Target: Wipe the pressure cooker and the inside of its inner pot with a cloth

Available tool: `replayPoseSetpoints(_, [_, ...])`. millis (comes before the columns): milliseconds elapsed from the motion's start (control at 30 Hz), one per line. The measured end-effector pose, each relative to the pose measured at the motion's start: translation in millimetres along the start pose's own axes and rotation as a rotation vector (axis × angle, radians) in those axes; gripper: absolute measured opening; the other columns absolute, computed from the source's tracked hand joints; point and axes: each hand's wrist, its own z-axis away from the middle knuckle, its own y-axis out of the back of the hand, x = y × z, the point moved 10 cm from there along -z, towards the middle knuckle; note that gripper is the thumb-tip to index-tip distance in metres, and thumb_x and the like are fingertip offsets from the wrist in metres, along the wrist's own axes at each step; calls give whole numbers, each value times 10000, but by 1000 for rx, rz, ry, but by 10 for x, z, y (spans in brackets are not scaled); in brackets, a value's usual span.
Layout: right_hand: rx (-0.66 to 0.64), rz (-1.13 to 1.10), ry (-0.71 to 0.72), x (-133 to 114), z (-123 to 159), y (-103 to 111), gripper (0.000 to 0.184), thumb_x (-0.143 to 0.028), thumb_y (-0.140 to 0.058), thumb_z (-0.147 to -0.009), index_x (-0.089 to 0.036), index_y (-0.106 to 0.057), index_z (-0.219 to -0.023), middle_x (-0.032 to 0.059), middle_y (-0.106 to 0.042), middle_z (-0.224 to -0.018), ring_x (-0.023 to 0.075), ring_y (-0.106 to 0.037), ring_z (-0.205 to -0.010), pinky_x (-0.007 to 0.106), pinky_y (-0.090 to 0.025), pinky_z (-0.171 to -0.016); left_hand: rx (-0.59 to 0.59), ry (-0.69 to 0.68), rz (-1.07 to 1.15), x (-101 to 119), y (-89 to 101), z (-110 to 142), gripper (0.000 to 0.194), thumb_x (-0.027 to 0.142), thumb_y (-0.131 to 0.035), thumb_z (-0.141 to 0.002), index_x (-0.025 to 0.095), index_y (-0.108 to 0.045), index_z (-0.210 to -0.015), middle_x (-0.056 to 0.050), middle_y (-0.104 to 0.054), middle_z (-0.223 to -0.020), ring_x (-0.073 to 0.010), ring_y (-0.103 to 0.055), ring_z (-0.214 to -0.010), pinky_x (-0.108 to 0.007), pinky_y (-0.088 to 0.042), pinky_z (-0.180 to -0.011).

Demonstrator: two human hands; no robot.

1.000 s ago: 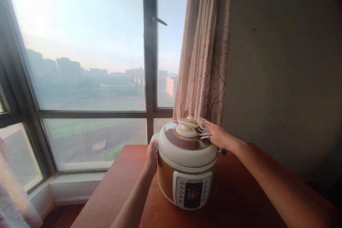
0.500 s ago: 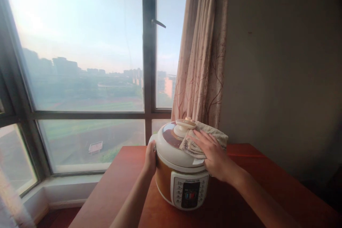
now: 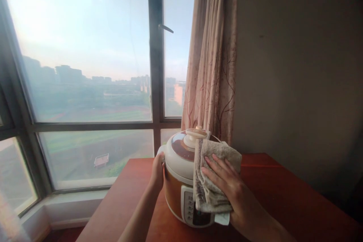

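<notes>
An electric pressure cooker point(image 3: 173, 193), brown with a white rim and a domed lid, stands upright on the table. My left hand point(image 3: 157, 172) is closed around its white side handle point(image 3: 161, 150). Against the right front of the cooker, my right hand point(image 3: 227, 181) presses a folded beige towel point(image 3: 210, 196), fingers stretched over the cloth and thumb hidden. The towel drapes over part of the lid and covers much of the control panel point(image 3: 187, 206). A white tag point(image 3: 222, 218) hangs from its lower edge. The lid knob point(image 3: 196, 134) shows above the towel.
The reddish-brown table point(image 3: 116, 200) extends on both sides of the cooker. Behind it are a large window point(image 3: 93, 98) with dark frames and a patterned curtain point(image 3: 208, 64). A plain wall point(image 3: 292, 72) rises at the right.
My right hand has moved the towel down from the lid to the cooker's right front, over the panel. My left hand stays at the handle. The view has shifted slightly.
</notes>
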Motion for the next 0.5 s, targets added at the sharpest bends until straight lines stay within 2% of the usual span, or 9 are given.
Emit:
replayPoseSetpoints(133, [182, -100, -116, 535, -140, 127, 807, -112, -570, -774, -254, -398, -1549, 76, -383, -1620, 304, -285, -1521, 575, -238, -1242, -24, 24, 36, 2, -37, 14, 430, 550, -691, -714, 161, -732, -892, -57, -762, -880, -290, -653, -950, -377, -492, -875])
replayPoseSetpoints(233, [294, -156, -194, 993, -377, 212, 660, -136, -556, -795, -227, -542, -1448, 94, -540, -1507, 296, -431, -1444, 530, -311, -1224, -32, 51, 116, -26, -72, 21, 417, 524, -697, -719, 153, -736, -907, -51, -768, -864, -288, -665, -942, -372, -503, -870])
replayPoseSetpoints(300, [289, -209, -253, 1279, -601, 226, 537, -157, -578, -808, -226, -641, -1338, 87, -646, -1385, 307, -512, -1374, 513, -341, -1209, -25, 63, 155, -45, -82, 24, 420, 514, -698, -720, 150, -743, -922, -49, -772, -861, -288, -671, -936, -372, -509, -869])
replayPoseSetpoints(367, [212, -307, -324, 1528, -835, 180, 412, -180, -602, -849, -234, -689, -1247, 81, -721, -1243, 306, -593, -1274, 490, -411, -1155, -18, 65, 168, -58, -83, 24, 418, 509, -703, -717, 148, -748, -923, -48, -773, -861, -287, -673, -930, -370, -511, -869])
replayPoseSetpoints(433, [176, -365, -381, 1712, -1014, 168, 315, -244, -628, -907, -236, -686, -1216, 76, -736, -1158, 289, -658, -1140, 474, -505, -1044, -15, 58, 171, -68, -79, 18, 411, 506, -704, -721, 149, -747, -920, -44, -770, -861, -280, -669, -928, -364, -508, -874])
replayPoseSetpoints(500, [201, -388, -426, 1841, -1113, 188, 313, -340, -645, -948, -211, -652, -1233, 73, -696, -1194, 266, -669, -1067, 459, -559, -941, -7, 46, 172, -77, -62, 7, 398, 509, -702, -726, 152, -742, -898, -37, -761, -841, -270, -662, -912, -359, -504, -874])
